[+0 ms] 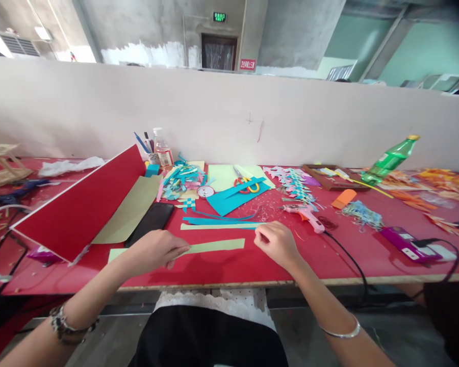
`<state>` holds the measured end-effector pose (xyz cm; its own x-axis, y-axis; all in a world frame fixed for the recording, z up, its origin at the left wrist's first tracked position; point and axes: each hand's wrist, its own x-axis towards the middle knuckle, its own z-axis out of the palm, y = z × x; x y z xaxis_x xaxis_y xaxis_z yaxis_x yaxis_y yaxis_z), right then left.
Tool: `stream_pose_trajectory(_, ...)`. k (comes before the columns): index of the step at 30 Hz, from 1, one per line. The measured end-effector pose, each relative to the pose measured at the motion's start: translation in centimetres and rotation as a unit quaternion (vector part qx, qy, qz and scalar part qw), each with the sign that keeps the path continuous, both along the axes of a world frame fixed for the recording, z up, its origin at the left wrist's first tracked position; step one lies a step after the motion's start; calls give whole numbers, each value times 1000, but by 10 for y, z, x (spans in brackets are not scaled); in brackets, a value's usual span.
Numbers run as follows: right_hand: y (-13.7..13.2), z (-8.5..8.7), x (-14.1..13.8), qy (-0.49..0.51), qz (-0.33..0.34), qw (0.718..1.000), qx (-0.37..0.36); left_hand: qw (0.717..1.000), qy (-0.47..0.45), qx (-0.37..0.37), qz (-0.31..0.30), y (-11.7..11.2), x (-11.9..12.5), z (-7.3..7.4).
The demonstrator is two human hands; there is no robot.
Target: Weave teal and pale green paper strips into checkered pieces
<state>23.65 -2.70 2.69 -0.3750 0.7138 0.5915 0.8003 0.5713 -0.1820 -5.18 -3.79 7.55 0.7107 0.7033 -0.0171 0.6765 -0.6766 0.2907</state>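
My left hand (155,251) is closed in a pinch over a pale green paper strip (218,246), which shows on both sides of it. Fingertips and strip meet in view. My right hand (277,243) is curled shut by the right ends of a blue paper strip (210,221) and another pale strip (214,227); what it holds, if anything, is hidden. Beyond the strips lie a small blue-and-pale woven paper piece (189,204), blue paper (224,204) and scissors (248,185) with red and yellow handles.
A pink glue gun (308,216) lies beyond my right hand, its cord running over the table edge. A black phone-like slab (150,224) and a red board (84,204) stand left. Further off are paper scraps (181,178), a green bottle (392,160) and a purple box (409,244).
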Motion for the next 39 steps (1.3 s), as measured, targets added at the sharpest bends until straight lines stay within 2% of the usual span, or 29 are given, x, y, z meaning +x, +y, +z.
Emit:
stream_pose_trajectory(2,-7,13,-15,54,39,997,-29,1000,21,-18,-13,-2,5,2)
stream_pose_trajectory(3,-12,19,-23,50,84,994,-49,999,31,-25,-23,-3,9,4)
stream_pose_trajectory(5,-19,29,-41,-7,152,985,-85,999,38,-2,-35,-6,16,5)
stream_pose_trajectory(7,-24,32,-54,-57,184,975,-110,997,48,54,-34,-9,23,5)
stream_pose_trajectory(11,-26,28,-65,-88,171,969,-156,980,73,184,-24,-17,35,-5)
stream_pose_trajectory(15,-24,25,-70,-96,152,971,-158,953,87,288,-21,-21,43,-18)
stream_pose_trajectory(19,-24,26,-71,-74,167,967,-180,927,87,358,-68,-19,44,-22)
stream_pose_trajectory(22,-22,26,-60,-32,171,960,-218,919,89,375,-81,-13,31,-24)
stream_pose_trajectory(25,-19,26,-37,18,163,951,-263,926,105,357,-65,-1,1,-29)
stream_pose_trajectory(27,-16,25,-19,43,157,945,-282,937,117,327,-19,7,-26,-32)
stream_pose_trajectory(29,-14,23,-4,63,144,945,-288,938,145,310,55,12,-50,-32)
stream_pose_trajectory(32,-13,22,4,58,130,952,-272,938,140,285,140,13,-63,-25)
stream_pose_trajectory(34,-13,22,-1,31,137,961,-240,944,65,290,145,8,-50,-17)
stream_pose_trajectory(37,-14,25,-18,-25,176,966,-186,956,-41,280,82,-3,-5,-7)
stream_pose_trajectory(39,-14,29,-28,-59,200,965,-160,965,-70,251,31,-8,25,-5)
